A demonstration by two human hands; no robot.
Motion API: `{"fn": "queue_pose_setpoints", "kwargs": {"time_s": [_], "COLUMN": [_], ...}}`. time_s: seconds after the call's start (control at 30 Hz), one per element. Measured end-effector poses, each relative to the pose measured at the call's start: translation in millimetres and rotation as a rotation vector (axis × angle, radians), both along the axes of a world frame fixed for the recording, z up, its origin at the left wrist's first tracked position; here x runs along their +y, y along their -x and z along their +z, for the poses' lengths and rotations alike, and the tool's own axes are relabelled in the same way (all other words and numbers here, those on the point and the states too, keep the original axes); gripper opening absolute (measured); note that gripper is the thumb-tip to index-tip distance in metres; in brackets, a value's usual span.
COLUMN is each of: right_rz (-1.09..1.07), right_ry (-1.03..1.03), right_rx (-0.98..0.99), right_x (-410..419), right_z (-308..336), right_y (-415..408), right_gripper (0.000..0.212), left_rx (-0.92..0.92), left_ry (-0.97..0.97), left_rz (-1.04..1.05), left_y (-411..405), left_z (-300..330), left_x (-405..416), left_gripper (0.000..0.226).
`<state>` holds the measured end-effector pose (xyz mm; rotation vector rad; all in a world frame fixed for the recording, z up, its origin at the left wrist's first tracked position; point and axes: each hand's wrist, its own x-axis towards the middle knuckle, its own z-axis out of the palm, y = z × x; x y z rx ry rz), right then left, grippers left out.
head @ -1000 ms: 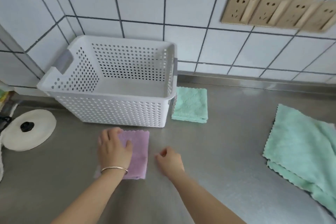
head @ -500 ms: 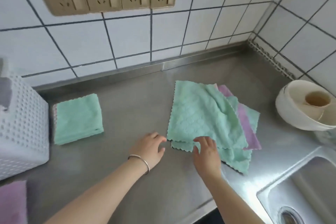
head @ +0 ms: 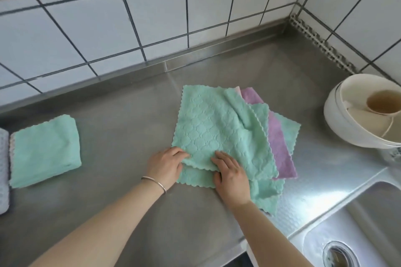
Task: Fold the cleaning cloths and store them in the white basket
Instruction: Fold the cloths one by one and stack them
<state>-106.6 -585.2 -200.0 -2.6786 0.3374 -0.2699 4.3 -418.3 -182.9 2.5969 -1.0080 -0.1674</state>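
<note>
Both hands' grip — top green cloth (head: pixel 217 130)

A stainless steel counter (head: pixel 121 119) ran along the tiled wall. A folded green cloth (head: pixel 44 151) lay flat at its left, touching the edge of a white perforated basket (head: pixel 4 171). Near the middle sat a loose pile of green and purple cloths (head: pixel 221 128). At the right stood a white bowl (head: pixel 355 123), and a sink (head: pixel 358 230) was set into the near right corner.
</note>
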Motion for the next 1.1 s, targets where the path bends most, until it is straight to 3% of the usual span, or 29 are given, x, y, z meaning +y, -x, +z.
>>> {"fn": "queue_pose_setpoints", "kwargs": {"time_s": [0.07,0.17,0.33,0.43,0.63,0.77,0.97,1.03,1.1], "right_rz": [-0.013,-0.084,-0.264,-0.239,-0.119,0.008,0.102,0.149,0.228], "right_ry": [0.026,0.045,-0.086,-0.267,-0.738,-0.620,-0.607,-0.598,-0.556], "right_rx": [-0.008,0.058,0.088,-0.001,-0.096,0.030,-0.047,-0.054,-0.002], "right_x": [-8,-35,-84,-95,-52,8,78,95,105], "right_z": [5,22,91,154,243,242,243,249,250], "right_y": [-3,-1,-9,-23,-50,-71,-75,-68,-58], "right_gripper": [0.027,0.044,0.030,0.024,0.023,0.015,0.028,0.032,0.038], "left_rx": [0.052,0.109,-0.001,-0.072,-0.038,0.006,0.053,0.156,0.215], "left_ry": [0.028,0.071,0.234,0.360,0.619,0.515,0.543,0.635,0.660], "left_rz": [0.100,0.240,0.274,0.270,0.414,0.504,0.584,0.582,0.586], "left_y": [-3,-11,-31,-38,-34,-35,-6,14,35], "left_z": [7,27,99,160,241,238,235,238,235], "left_x": [-3,-7,7,31,121,185,262,286,308], "left_gripper": [0.032,0.031,0.044,0.039,0.003,0.016,0.045,0.037,0.013]}}
